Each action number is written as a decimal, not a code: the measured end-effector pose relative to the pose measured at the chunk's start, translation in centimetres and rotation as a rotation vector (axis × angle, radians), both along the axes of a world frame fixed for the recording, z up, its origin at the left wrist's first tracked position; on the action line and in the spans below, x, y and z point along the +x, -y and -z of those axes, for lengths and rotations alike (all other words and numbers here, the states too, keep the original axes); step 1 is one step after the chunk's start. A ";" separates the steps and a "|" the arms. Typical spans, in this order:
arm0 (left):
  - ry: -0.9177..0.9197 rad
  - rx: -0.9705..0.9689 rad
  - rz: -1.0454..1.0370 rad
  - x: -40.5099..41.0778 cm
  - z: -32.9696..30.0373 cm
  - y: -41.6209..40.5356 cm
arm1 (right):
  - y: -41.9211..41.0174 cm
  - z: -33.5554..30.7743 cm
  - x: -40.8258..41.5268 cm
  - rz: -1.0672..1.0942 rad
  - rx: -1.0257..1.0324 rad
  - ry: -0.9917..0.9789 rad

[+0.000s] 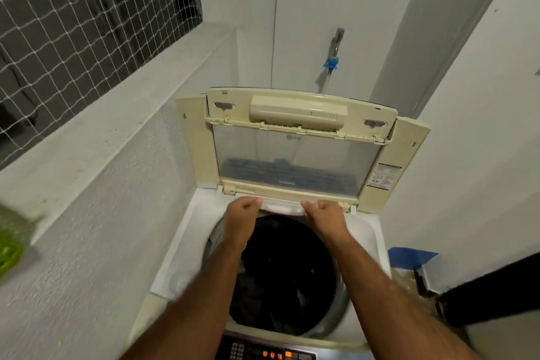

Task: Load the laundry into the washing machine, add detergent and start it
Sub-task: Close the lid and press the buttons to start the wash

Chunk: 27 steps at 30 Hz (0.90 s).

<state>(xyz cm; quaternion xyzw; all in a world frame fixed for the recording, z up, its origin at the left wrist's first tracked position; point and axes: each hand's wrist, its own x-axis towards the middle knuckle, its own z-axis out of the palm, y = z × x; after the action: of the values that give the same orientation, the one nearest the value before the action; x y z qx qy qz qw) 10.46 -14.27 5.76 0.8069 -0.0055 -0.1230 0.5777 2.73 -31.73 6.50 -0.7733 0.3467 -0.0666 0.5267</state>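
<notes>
- Far left: netted window (pixel 73 14) above a concrete ledge (pixel 122 108). A blurred green thing (pixel 11 245) sits at the left edge; I cannot tell what it is. The ledge wall runs close along the machine's left side, so I have little elbow room there.
- My left hand (pixel 241 215) is at the far rim of the washing machine (pixel 181 266), fingers curled in with the thumb on top, at the left end of a white drawer (pixel 282 208) under the lid hinge. I judge it a detergent tray; whether the fingers truly grip it, I cannot tell.
- Centre: the lid (pixel 295 155) is folded upright against the far wall. Risk: a hard tug on the drawer could jolt the hinge and bring the lid down onto both wrists.
- Laundry (pixel 280 286) lies dark in the drum (pixel 336 310), directly below my forearms. Risk: detergent spilled off the tray edge would land straight on the clothes.
- My right hand (pixel 323 215) mirrors the left at the drawer's right end, fingers curled, thumb forward.
- Near centre: control panel (pixel 271 354), orange lights on; a leaning body could press it.
- Right: wall close, a blue-edged box (pixel 409 257) near the machine's corner. Open room is only upward and toward me.
</notes>
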 end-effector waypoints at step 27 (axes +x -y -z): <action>0.839 0.753 0.311 9.1 -16.1 4.2 | 5.6 -17.5 7.4 -0.205 -0.987 0.039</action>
<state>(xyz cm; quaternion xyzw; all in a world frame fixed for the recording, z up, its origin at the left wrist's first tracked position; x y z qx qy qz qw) 19.52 -18.44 21.85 0.9261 -0.3080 0.1301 0.1746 10.14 -37.29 23.99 -0.9589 0.1863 -0.1847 0.1085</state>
